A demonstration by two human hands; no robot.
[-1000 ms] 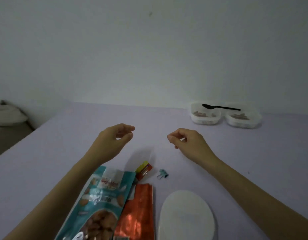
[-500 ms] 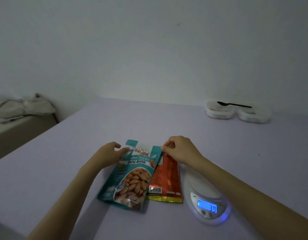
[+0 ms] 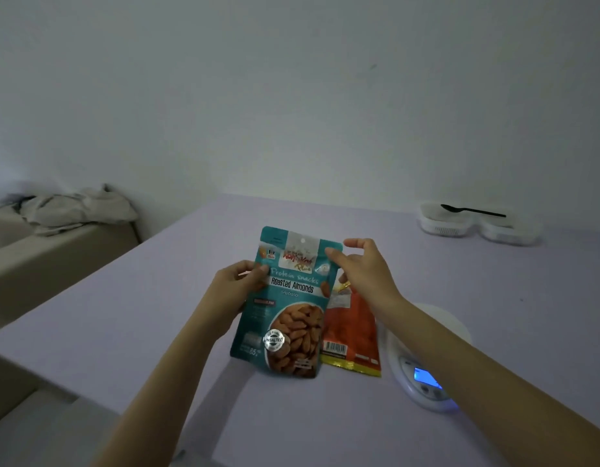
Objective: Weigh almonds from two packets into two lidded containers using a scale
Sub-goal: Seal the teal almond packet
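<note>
teal almond packet [image 3: 288, 298] was held upright over the lilac table [image 3: 157, 332], the left hand [image 3: 236, 284] gripping its left edge, thumb on the front. right hand [image 3: 359, 267] was loosely spread at its upper right corner; contact unclear. orange packet [image 3: 354, 328] lay flat beside the lit scale [image 3: 426, 365]. white containers [image 3: 445, 224] stood far right, a black spoon [image 3: 473, 210] across them.

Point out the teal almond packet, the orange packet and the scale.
teal almond packet [image 3: 291, 287]: head view, on the "Roasted Almonds" name band on its front.
orange packet [image 3: 351, 326]: head view, on its plain orange face above the barcode.
scale [image 3: 425, 377]: head view, on its lit blue display.
</note>
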